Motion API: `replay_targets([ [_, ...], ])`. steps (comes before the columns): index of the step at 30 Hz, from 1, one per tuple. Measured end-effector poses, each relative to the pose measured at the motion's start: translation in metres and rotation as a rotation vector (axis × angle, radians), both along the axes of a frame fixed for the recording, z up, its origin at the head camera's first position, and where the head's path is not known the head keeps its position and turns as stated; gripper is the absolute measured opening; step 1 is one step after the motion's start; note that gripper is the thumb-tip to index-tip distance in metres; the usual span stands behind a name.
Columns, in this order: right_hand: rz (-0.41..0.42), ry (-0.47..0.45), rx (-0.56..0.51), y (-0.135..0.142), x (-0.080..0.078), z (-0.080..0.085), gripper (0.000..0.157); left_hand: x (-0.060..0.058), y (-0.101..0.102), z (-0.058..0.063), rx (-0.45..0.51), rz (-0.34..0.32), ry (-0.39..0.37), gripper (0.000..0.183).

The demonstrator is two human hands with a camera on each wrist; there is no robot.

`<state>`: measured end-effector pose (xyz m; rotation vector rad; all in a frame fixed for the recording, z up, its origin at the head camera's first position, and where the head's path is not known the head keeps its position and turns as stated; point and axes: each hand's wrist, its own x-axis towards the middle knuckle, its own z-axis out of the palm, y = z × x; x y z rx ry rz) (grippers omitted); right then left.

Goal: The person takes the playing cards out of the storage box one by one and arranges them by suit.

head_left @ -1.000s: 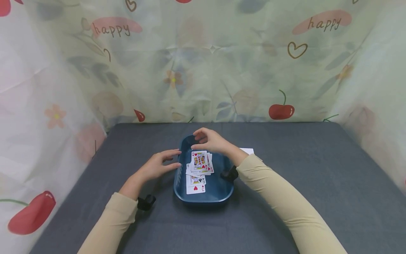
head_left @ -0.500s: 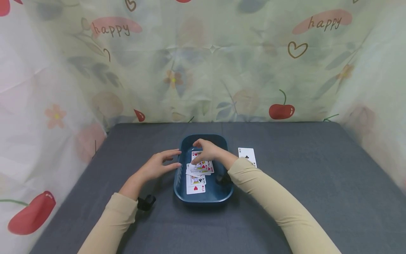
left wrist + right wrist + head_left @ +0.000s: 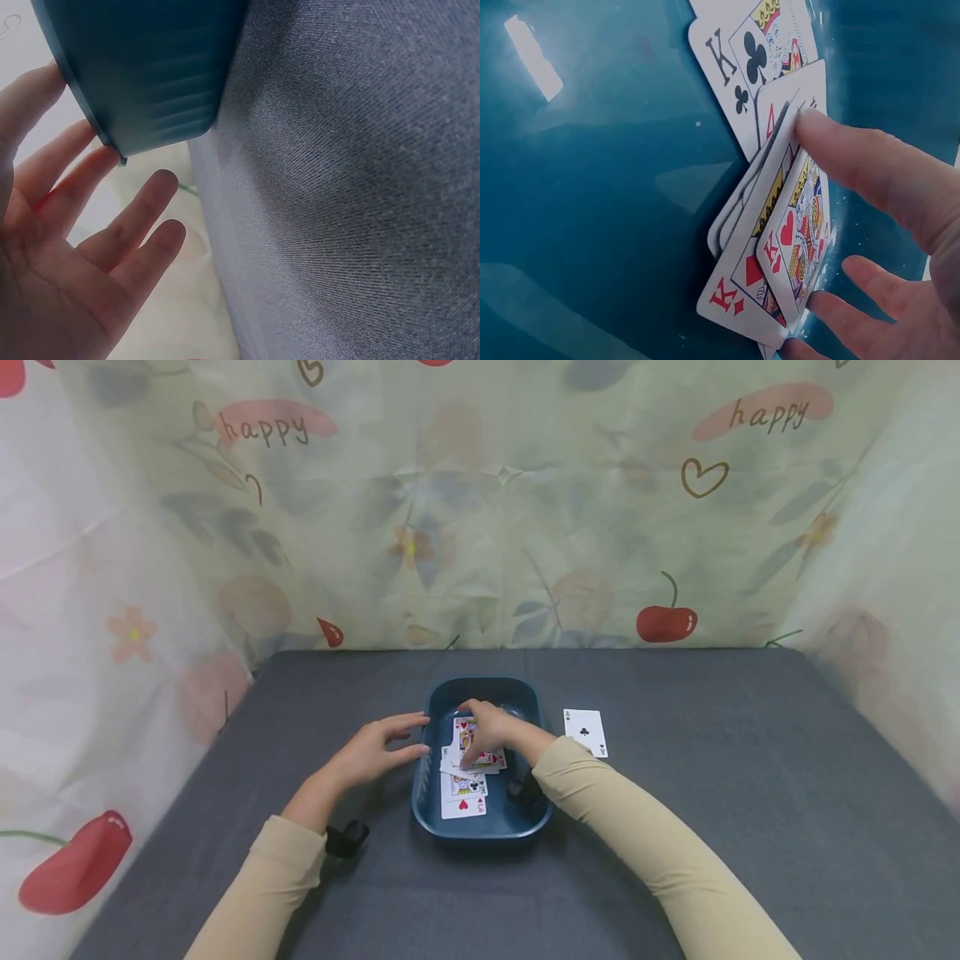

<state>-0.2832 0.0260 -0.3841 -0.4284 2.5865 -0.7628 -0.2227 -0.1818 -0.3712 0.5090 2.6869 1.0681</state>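
Observation:
A stack of playing cards (image 3: 464, 787) lies face up and overlapping in a dark blue tray (image 3: 480, 833). My right hand (image 3: 495, 727) reaches into the tray over the stack. In the right wrist view its thumb touches one end of the king of hearts (image 3: 799, 232) and fingertips meet the opposite end. The king of diamonds (image 3: 742, 300) and king of clubs (image 3: 742, 71) show beside it. My left hand (image 3: 375, 748) has relaxed fingers spread against the tray's left rim, and in the left wrist view several fingertips touch the rim (image 3: 94, 120).
An ace of clubs (image 3: 585, 732) lies face up on the grey cloth (image 3: 697, 752), just right of the tray. A patterned curtain (image 3: 495, 518) hangs behind the table and along both sides.
My right hand has moved back and down from the tray's far end onto the cards, uncovering the ace of clubs. The left hand stays at the rim.

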Motion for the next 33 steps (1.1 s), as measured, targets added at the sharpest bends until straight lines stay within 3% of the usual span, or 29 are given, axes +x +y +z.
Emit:
replay_targets([
  [33, 0.116, 0.097, 0.193, -0.0001, 0.0077, 0.0063, 0.090, -0.0015, -0.0016, -0.0025, 0.013, -0.010, 0.006, 0.057],
])
